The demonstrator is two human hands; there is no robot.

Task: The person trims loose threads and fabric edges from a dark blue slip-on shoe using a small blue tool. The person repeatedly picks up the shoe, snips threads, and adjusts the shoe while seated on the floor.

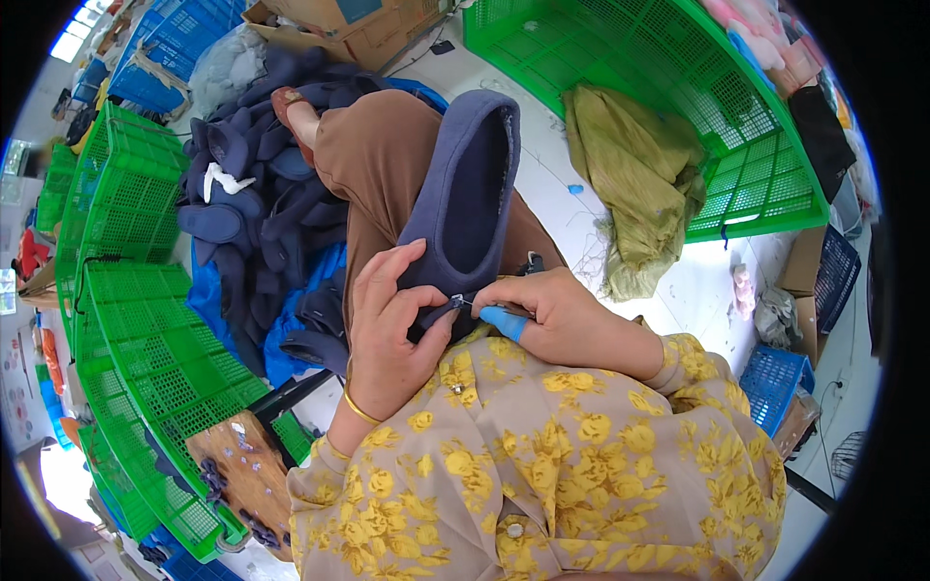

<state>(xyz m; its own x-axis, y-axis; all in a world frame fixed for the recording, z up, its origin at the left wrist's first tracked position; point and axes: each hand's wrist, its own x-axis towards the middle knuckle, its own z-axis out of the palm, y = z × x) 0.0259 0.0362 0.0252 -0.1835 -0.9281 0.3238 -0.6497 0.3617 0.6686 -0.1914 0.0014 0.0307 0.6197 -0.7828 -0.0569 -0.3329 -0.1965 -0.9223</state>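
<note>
- I saw the navy slipper (433,215) resting over brown trousers (373,145).
- The left hand (389,334) pinched its near end, fingers nearly closed.
- The right hand (562,315), fingers curled, gripped a small tool (521,311), kind unclear.

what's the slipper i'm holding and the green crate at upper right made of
Slipper: fabric, perhaps felt or fleece, matte; it shows a seam, no shine.
Crate: likely moulded plastic, slightly glossy, judging by its regular lattice.
</note>
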